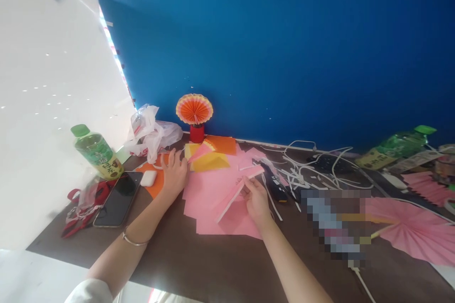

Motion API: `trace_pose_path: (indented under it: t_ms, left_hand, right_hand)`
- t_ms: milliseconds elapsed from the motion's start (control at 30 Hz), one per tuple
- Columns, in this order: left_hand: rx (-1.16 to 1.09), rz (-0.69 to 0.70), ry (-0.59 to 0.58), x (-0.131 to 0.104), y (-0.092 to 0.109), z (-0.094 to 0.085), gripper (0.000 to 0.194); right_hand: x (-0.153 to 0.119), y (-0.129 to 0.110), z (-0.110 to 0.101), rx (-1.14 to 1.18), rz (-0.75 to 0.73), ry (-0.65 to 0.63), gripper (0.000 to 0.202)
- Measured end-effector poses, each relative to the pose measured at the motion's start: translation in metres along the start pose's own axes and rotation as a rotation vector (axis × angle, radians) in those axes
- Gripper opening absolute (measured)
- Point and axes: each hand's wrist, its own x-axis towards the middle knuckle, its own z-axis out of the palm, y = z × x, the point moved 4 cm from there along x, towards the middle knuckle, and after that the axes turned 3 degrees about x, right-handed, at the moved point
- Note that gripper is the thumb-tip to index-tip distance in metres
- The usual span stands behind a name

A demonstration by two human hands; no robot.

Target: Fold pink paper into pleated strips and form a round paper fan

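Observation:
My right hand (256, 200) pinches a narrow folded strip of pink paper (232, 197) with a white edge, held slantwise above a stack of pink paper sheets (206, 208). My left hand (175, 170), fingers apart, rests over an orange sheet (152, 188) at the stack's left side. Close by it lies a small white earphone case (148, 178). Yellow paper (209, 162) and another orange sheet (223, 145) lie on the back of the stack. Behind them stands a round orange pleated paper fan (194, 109) on a red base (196, 133).
Left of my arm are a phone (119, 199), red-handled scissors (83, 208) and a green-capped bottle (97, 154). A crumpled plastic bag (154, 130) sits behind. To the right lie white paper strips (296, 175), pink pleated fans (408, 232) and a tipped bottle (394, 149).

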Motion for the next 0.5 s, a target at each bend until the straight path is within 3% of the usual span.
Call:
trace_pose_path:
  t_ms: [67, 167, 267, 367, 433, 500]
  left_hand:
    - [-0.192, -0.049, -0.114, -0.005, 0.009, -0.001, 0.026]
    - [-0.581, -0.208, -0.328, -0.017, 0.026, 0.013, 0.027]
    - [-0.878, -0.284, -0.445, -0.026, 0.041, 0.031, 0.045]
    - [-0.984, -0.145, -0.422, -0.027, 0.046, 0.034, 0.036]
    - [-0.945, -0.061, -0.332, -0.027, 0.043, 0.027, 0.03]
    - [-0.974, -0.088, -0.294, -0.03, 0.04, 0.019, 0.033]
  right_hand:
    - [0.0, -0.001, 0.0, 0.009, -0.009, -0.007, 0.021]
    - [0.0, -0.001, 0.002, -0.004, -0.019, -0.041, 0.019]
    - [-0.003, -0.001, 0.006, -0.04, -0.006, -0.087, 0.018]
    - [-0.009, 0.001, 0.014, -0.082, 0.01, -0.121, 0.02]
    - [-0.013, 0.001, 0.018, -0.095, -0.014, -0.11, 0.02]
    - [-0.015, 0.0, 0.02, -0.083, -0.075, -0.064, 0.02]
